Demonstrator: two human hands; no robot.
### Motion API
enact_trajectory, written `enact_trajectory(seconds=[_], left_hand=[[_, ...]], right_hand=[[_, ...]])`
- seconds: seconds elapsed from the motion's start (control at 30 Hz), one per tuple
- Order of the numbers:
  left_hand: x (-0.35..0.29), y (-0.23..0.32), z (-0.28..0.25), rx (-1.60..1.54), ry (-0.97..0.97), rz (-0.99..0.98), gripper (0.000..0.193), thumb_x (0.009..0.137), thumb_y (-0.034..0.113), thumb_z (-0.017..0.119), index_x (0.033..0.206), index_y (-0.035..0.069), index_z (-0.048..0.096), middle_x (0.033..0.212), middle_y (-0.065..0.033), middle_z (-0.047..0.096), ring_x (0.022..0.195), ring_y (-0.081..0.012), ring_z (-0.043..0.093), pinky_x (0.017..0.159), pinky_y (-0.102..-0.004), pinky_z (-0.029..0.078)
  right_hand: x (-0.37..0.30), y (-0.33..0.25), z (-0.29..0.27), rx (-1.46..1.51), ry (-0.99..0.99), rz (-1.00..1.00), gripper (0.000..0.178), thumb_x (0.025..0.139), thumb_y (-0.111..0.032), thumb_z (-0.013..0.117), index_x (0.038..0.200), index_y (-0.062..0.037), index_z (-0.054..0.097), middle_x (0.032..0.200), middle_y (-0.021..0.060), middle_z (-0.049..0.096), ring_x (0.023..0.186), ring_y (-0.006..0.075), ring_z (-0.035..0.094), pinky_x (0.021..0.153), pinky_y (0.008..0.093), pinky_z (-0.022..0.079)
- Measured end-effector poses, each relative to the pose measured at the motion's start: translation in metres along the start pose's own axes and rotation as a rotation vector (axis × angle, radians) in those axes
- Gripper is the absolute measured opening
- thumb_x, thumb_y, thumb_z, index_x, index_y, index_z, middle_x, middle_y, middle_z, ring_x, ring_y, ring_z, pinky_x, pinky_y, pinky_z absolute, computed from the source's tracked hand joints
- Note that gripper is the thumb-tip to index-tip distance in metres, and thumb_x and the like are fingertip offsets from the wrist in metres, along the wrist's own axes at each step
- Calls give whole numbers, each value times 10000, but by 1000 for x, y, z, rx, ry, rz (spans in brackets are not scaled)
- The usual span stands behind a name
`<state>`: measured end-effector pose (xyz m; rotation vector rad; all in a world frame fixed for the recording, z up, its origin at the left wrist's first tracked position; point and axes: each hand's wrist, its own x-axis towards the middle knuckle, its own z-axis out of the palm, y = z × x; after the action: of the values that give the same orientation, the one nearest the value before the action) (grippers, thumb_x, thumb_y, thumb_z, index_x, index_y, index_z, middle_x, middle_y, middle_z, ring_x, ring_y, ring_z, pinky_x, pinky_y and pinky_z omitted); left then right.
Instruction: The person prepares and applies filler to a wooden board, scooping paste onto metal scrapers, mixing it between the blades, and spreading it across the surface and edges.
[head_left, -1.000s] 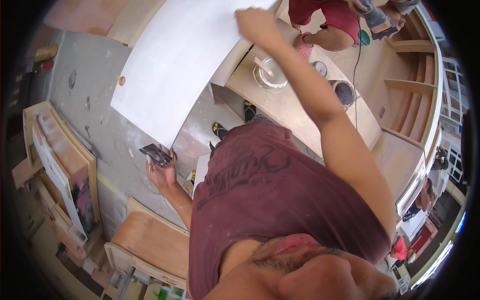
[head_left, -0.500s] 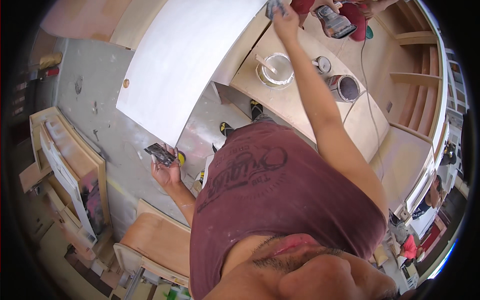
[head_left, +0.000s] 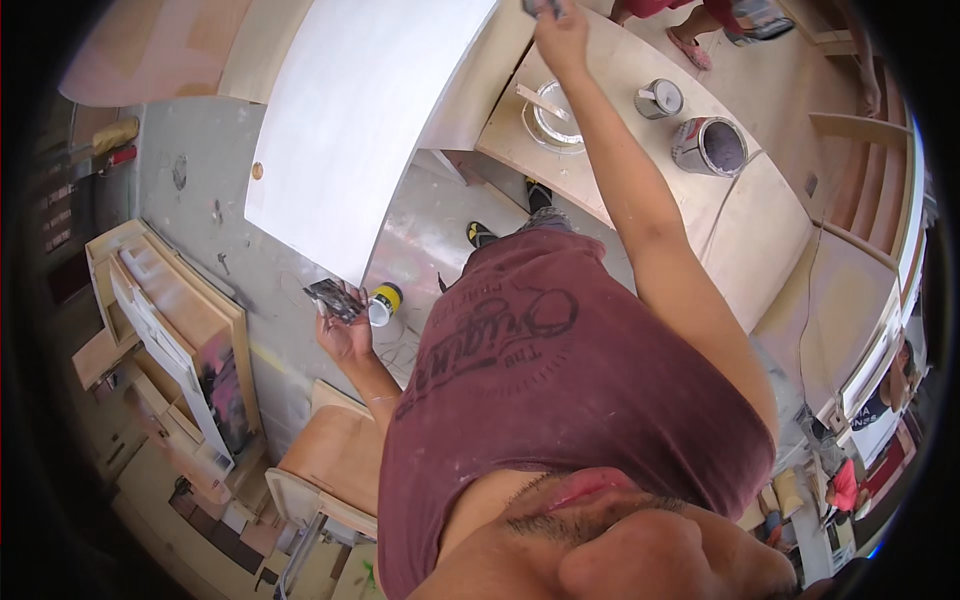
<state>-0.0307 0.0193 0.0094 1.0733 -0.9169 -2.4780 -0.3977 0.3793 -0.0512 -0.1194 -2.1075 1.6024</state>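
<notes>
A dark, smeared flat plate [head_left: 338,299] is in my left hand [head_left: 345,338], fingers closed about its edge, beside the near corner of a large white panel [head_left: 350,110]. A yellow and black can [head_left: 385,302] shows just past those fingers. My right hand [head_left: 563,42] is stretched far forward, above the panel's right side, closed on a small grey flat piece [head_left: 541,8]. The frame's top edge cuts that piece off, so its kind is unclear. Below the right hand, partly behind the forearm, stands a white-smeared pail [head_left: 556,128] with a wooden stick [head_left: 545,101] across it.
A small can [head_left: 659,99] and a larger can [head_left: 712,147] stand on the pale wooden surface [head_left: 640,55] at right, with a cable [head_left: 722,215] beside them. Another person's leg [head_left: 690,30] shows at the far right. Wooden cabinet parts [head_left: 180,330] lean at left.
The view has shifted, so the cans and panel sit differently in it. My right hand is slightly farther forward. The other person has moved right with a dark-ended tool. Both my hands keep their hold.
</notes>
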Motion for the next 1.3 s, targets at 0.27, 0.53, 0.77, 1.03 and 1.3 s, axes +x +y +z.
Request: enact_trajectory(seconds=[0.27,0.53,0.77,1.03,1.3], left_hand=[[4,3,-29,14,-54,27,350,940,287,469,1152,39,596,1131,-162,627,1054,-328,586,954,-490,431],[4,2,-11,-8,-24,11,331,942,264,496,1173,43,582,1165,-152,622,1031,-309,589,937,-473,425],[0,2,-33,44,-92,58,366,940,271,497,1216,41,570,1159,-154,629,1019,-316,598,955,-481,419],[-4,1,-15,54,14,84,404,940,293,495,1250,39,543,1252,-134,589,1068,-316,577,992,-485,385],[1,3,-23,60,-25,65,361,934,290,505,1186,42,580,1188,-125,621,1008,-300,601,939,-479,419]], right_hand=[[-131,-32,10,227,-318,71,308,890,-44,529,1179,19,613,1113,217,657,1050,263,638,937,318,458],[48,62,14,454,77,-70,245,928,-85,543,1124,44,615,999,94,680,935,142,605,837,277,469],[-105,2,38,195,-123,83,323,889,-108,541,1197,-56,619,1092,225,643,1018,356,623,906,368,476],[14,33,-9,51,55,156,294,904,-151,529,1148,-22,630,984,234,658,902,377,631,818,403,490],[27,48,39,50,80,-47,275,935,-134,531,1154,11,612,1036,166,662,963,240,622,867,339,471]])
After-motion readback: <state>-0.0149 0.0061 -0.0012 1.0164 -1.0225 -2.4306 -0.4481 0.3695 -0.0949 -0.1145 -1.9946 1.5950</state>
